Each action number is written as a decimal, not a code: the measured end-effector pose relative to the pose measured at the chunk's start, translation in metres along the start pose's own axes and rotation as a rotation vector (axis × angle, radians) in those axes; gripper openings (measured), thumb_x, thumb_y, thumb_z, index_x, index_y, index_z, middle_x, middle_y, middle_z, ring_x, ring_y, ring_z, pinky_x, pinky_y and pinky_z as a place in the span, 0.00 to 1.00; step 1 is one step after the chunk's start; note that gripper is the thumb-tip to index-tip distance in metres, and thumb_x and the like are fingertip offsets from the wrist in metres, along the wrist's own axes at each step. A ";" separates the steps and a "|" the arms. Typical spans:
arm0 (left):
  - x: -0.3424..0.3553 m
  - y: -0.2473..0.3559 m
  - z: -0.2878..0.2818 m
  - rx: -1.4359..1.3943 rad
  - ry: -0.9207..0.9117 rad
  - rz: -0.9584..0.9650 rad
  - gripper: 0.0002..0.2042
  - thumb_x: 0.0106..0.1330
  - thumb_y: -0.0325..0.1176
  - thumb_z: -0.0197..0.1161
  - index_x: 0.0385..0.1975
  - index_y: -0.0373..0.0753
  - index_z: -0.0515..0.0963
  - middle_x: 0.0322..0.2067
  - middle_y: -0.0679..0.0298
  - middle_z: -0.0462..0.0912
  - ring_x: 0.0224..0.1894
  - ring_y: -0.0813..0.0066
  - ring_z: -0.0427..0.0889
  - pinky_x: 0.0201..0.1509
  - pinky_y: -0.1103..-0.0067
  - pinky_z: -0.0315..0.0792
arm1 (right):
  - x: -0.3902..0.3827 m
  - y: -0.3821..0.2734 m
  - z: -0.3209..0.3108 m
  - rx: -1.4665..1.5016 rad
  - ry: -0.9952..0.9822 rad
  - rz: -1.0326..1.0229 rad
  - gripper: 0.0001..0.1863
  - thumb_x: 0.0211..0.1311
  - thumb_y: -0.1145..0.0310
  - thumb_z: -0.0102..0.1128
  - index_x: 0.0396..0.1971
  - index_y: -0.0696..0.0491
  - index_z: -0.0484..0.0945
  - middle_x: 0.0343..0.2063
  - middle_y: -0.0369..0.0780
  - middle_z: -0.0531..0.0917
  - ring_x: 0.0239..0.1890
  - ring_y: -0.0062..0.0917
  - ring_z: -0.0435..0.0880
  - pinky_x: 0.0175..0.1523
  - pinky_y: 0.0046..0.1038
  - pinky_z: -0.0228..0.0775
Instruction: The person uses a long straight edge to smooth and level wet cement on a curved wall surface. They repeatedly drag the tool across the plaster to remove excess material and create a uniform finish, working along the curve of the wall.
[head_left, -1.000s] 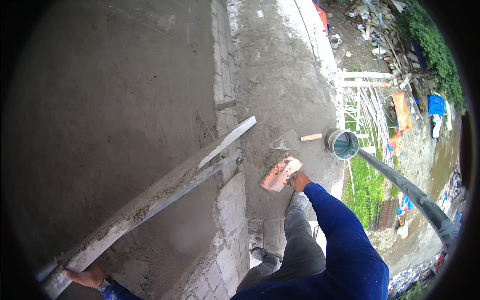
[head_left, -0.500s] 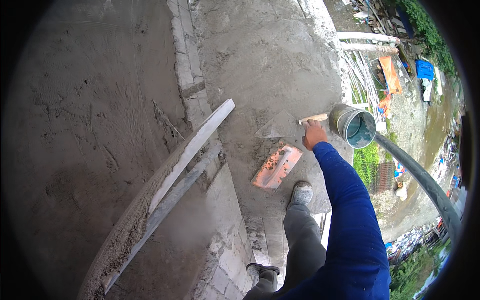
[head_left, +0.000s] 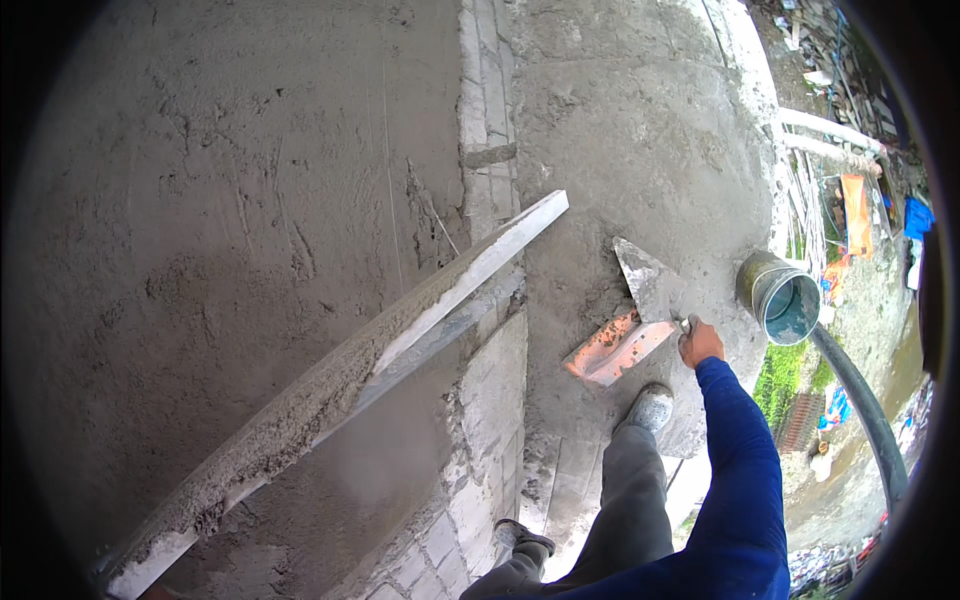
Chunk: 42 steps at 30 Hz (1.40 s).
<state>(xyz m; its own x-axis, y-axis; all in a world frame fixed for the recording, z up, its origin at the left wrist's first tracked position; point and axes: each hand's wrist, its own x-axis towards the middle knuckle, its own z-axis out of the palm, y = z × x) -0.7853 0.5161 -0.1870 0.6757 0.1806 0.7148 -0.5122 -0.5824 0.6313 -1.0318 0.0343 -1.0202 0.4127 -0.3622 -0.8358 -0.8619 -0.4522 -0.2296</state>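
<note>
My right hand [head_left: 702,342] is closed around the handle of a pointed trowel [head_left: 655,282], whose mortar-smeared blade points up and left. The blade overlaps the top of an orange plastic hand float [head_left: 622,348] lying on the mortar-covered ledge; whether they touch I cannot tell. A long straightedge [head_left: 400,345], caked with wet mortar along one side, slants from the lower left to the ledge. At its near end, a small reddish sliver on the lower edge may be my left hand [head_left: 158,593]; its fingers are hidden.
A bucket [head_left: 760,285] with a mortar-stained rim stands at the ledge's right edge, beside a drop to the littered ground. A dark curved pipe [head_left: 865,405] runs below it. Wet grey mortar [head_left: 250,200] covers the left surface, bordered by blockwork [head_left: 490,110]. My shoe [head_left: 652,405] rests near the float.
The trowel, lying flat on the ledge with my hand at its handle, is now picked up and turned above the float. My view has shifted left, bringing the straightedge's near end into sight.
</note>
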 end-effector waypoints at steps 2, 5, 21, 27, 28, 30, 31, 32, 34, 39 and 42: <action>0.012 -0.001 -0.034 0.105 0.104 -0.038 0.31 0.75 0.54 0.43 0.73 0.43 0.60 0.70 0.53 0.64 0.69 0.52 0.66 0.72 0.54 0.61 | -0.014 0.037 0.046 0.271 0.092 -0.093 0.16 0.60 0.61 0.62 0.44 0.56 0.77 0.39 0.56 0.85 0.46 0.54 0.83 0.50 0.47 0.75; -0.006 0.003 0.028 -0.050 0.119 -0.109 0.34 0.73 0.59 0.45 0.73 0.46 0.59 0.66 0.50 0.67 0.67 0.51 0.68 0.71 0.52 0.63 | -0.085 0.029 0.061 0.590 0.066 -0.042 0.16 0.61 0.64 0.65 0.40 0.61 0.77 0.36 0.56 0.85 0.41 0.52 0.84 0.46 0.42 0.75; -0.032 0.048 0.027 -0.139 0.035 -0.103 0.33 0.75 0.55 0.50 0.72 0.39 0.60 0.71 0.57 0.59 0.68 0.62 0.65 0.73 0.66 0.59 | -0.603 -0.275 -0.158 0.662 -0.405 -1.376 0.25 0.71 0.57 0.57 0.53 0.64 0.68 0.35 0.54 0.86 0.39 0.52 0.85 0.43 0.47 0.77; -0.028 0.032 0.009 -0.227 -0.035 -0.204 0.28 0.81 0.49 0.43 0.73 0.39 0.60 0.66 0.54 0.67 0.63 0.66 0.70 0.72 0.70 0.61 | -0.618 -0.316 -0.178 0.384 -0.453 -1.377 0.23 0.75 0.56 0.49 0.49 0.66 0.68 0.36 0.58 0.85 0.38 0.53 0.85 0.44 0.48 0.77; -0.032 0.042 0.019 -0.217 0.005 -0.161 0.28 0.80 0.49 0.43 0.73 0.38 0.60 0.67 0.54 0.65 0.65 0.65 0.69 0.73 0.70 0.61 | -0.609 -0.310 -0.175 0.395 -0.461 -1.324 0.23 0.75 0.56 0.49 0.49 0.66 0.69 0.36 0.58 0.84 0.39 0.53 0.85 0.45 0.48 0.77; -0.035 0.033 0.021 -0.189 0.029 -0.083 0.28 0.80 0.48 0.44 0.72 0.37 0.60 0.70 0.54 0.62 0.68 0.63 0.66 0.74 0.69 0.60 | -0.578 -0.297 -0.161 0.404 -0.420 -1.204 0.24 0.75 0.55 0.50 0.48 0.65 0.69 0.35 0.58 0.84 0.40 0.53 0.85 0.46 0.48 0.76; -0.030 0.023 0.011 -0.166 0.010 -0.044 0.28 0.79 0.47 0.45 0.72 0.37 0.61 0.72 0.55 0.60 0.70 0.63 0.64 0.75 0.68 0.59 | -0.553 -0.286 -0.150 0.407 -0.379 -1.138 0.24 0.74 0.55 0.50 0.48 0.65 0.69 0.35 0.58 0.84 0.40 0.54 0.84 0.47 0.48 0.76; -0.029 0.018 0.009 -0.163 0.010 -0.023 0.28 0.78 0.47 0.45 0.72 0.37 0.61 0.72 0.57 0.61 0.70 0.64 0.64 0.76 0.67 0.59 | -0.526 -0.275 -0.137 0.409 -0.339 -1.071 0.24 0.74 0.54 0.50 0.48 0.65 0.70 0.35 0.58 0.84 0.40 0.54 0.84 0.48 0.48 0.75; -0.030 0.019 0.018 -0.199 0.059 -0.064 0.28 0.77 0.47 0.47 0.71 0.37 0.62 0.72 0.59 0.61 0.70 0.63 0.64 0.76 0.64 0.59 | -0.465 -0.257 -0.104 0.355 -0.337 -0.897 0.24 0.73 0.54 0.51 0.47 0.65 0.71 0.36 0.58 0.84 0.42 0.55 0.83 0.48 0.48 0.74; -0.023 0.006 0.005 -0.143 0.146 -0.079 0.29 0.75 0.51 0.49 0.71 0.42 0.64 0.69 0.57 0.66 0.68 0.58 0.68 0.72 0.60 0.63 | -0.298 -0.211 -0.009 0.543 -0.091 -0.765 0.22 0.72 0.55 0.55 0.43 0.64 0.73 0.32 0.59 0.84 0.38 0.55 0.83 0.44 0.48 0.74; -0.030 0.024 0.030 -0.116 0.256 -0.201 0.28 0.76 0.50 0.46 0.71 0.43 0.63 0.69 0.56 0.66 0.69 0.57 0.67 0.74 0.59 0.62 | -0.185 -0.203 -0.019 0.749 -0.509 -0.251 0.22 0.71 0.54 0.56 0.42 0.63 0.75 0.27 0.56 0.84 0.34 0.50 0.85 0.39 0.45 0.74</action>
<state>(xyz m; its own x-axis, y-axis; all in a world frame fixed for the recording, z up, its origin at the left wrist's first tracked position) -0.8019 0.4734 -0.2025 0.6217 0.4841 0.6157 -0.4494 -0.4234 0.7866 -0.9277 0.1779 -0.8094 0.5865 0.1553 -0.7950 -0.8033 0.2377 -0.5461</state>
